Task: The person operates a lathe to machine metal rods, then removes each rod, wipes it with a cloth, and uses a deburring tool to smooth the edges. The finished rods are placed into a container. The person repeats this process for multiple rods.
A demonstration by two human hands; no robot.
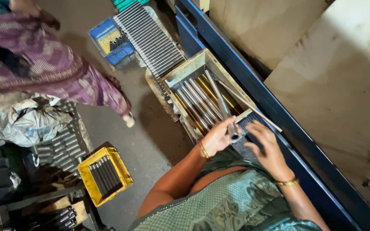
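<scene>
My left hand (217, 136) grips the near end of a long steel rod (220, 99) that slants up out of a beige tray (188, 67) holding several more shiny rods. My right hand (267, 147) rests with spread fingers on a dark ribbed block (248, 121) right beside the rod's end, and grips nothing. A thin stick (253, 108) lies across the tray's right corner. Gold bangles are on both wrists.
A row of grey rods (150, 38) lies beyond the tray, with a blue crate (110, 42) beside it. A yellow crate of dark rods (104, 174) sits lower left. Another person in purple cloth (48, 64) stands at the left. A blue metal frame (287, 124) runs diagonally at the right.
</scene>
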